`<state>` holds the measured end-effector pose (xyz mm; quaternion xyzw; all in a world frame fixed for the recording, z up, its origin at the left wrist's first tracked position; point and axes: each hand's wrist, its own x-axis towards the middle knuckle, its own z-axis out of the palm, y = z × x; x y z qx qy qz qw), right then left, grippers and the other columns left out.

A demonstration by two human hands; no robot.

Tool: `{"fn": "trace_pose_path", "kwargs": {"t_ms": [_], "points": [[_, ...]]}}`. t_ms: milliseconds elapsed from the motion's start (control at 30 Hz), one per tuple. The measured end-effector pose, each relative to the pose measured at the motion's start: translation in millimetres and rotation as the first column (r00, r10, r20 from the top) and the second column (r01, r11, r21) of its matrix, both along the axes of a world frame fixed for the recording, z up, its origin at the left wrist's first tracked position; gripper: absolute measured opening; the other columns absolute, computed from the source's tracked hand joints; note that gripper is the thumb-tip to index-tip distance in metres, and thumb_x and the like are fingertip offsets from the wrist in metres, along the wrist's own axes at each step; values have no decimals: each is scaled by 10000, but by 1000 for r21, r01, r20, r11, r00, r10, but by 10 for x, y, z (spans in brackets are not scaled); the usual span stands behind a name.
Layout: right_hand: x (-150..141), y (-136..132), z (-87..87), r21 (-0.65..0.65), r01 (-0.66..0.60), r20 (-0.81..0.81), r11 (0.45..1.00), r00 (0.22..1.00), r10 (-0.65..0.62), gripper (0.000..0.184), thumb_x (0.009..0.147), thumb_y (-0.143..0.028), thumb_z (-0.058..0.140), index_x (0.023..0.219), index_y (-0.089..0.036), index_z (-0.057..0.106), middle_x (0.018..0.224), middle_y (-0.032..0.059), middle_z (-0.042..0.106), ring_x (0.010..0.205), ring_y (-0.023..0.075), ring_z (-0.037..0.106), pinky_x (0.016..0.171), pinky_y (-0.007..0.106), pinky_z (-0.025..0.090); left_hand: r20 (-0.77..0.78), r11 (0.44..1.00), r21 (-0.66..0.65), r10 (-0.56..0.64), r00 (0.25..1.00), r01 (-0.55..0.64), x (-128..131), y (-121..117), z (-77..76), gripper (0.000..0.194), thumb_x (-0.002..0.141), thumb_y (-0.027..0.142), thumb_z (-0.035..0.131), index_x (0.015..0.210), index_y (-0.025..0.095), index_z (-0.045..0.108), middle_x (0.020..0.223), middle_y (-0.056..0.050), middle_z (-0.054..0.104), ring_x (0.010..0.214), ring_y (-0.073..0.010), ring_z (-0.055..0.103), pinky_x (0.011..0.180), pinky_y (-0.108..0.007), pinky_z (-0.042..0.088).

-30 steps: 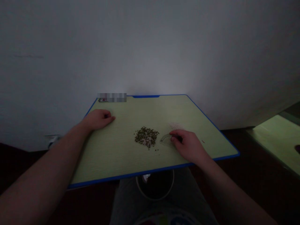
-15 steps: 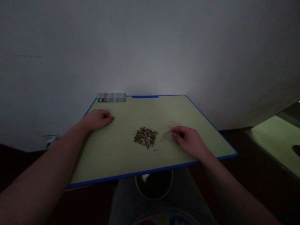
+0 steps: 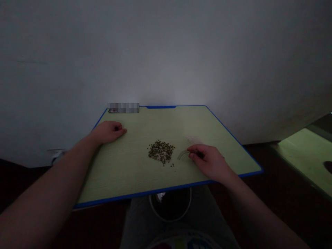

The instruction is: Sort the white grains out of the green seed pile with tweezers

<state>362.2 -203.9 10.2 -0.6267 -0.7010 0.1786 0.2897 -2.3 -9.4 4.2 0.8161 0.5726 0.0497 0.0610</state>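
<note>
A small heap of dark green beans lies in the middle of a pale green desk with a blue rim. My right hand pinches a clear half-round protractor flat on the desk, just right of the heap. A faint patch of pale pinkish grains lies just beyond that hand. My left hand rests loosely curled on the desk's far left, holding nothing that I can see.
A round white-rimmed bowl sits on my lap below the desk's near edge. A second green desk stands at the right. A blurred label lies at the desk's far left corner. A white wall rises behind.
My right hand moved the protractor away from me toward the pinkish grains, then drew it back to beside the bean heap. My left hand stayed still.
</note>
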Motion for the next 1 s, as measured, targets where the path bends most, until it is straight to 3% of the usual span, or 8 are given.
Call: {"fn": "trace_pose_path", "kwargs": {"t_ms": [300, 500, 800, 1000], "points": [[-188, 116, 2, -45, -167, -5, 985, 986, 167, 264, 849, -139, 537, 1029, -194, 722, 1008, 71, 755, 916, 219, 687, 820, 353, 506, 0, 1000, -11, -9, 1000, 9, 15, -13, 18, 445, 759, 593, 411, 668, 206, 611, 624, -49, 598, 636, -198, 539, 610, -319, 363], [-327, 135, 88, -118, -300, 27, 946, 952, 305, 269, 836, -105, 550, 995, -221, 733, 973, 33, 756, 885, 198, 678, 791, 320, 491, -13, 1000, -8, 2, 1000, -2, 38, -35, 36, 430, 765, 590, 421, 649, 211, 589, 616, -49, 598, 619, -194, 538, 587, -304, 356], [-343, -142, 132, -192, -337, -30, 921, 941, 338, 275, 831, -89, 531, 960, -210, 740, 921, 26, 754, 842, 182, 677, 742, 285, 482, -31, 1000, -4, -7, 999, 7, 31, -12, 6, 447, 772, 603, 405, 670, 208, 589, 638, -49, 599, 645, -201, 549, 614, -311, 366], [-333, -204, 114, -204, -292, -59, 934, 956, 286, 247, 825, -110, 545, 924, -223, 740, 885, 12, 749, 804, 174, 674, 702, 277, 466, -30, 1000, 1, -12, 999, 12, 32, -24, 12, 434, 775, 594, 405, 656, 211, 570, 630, -49, 594, 631, -194, 544, 601, -306, 356]]}}
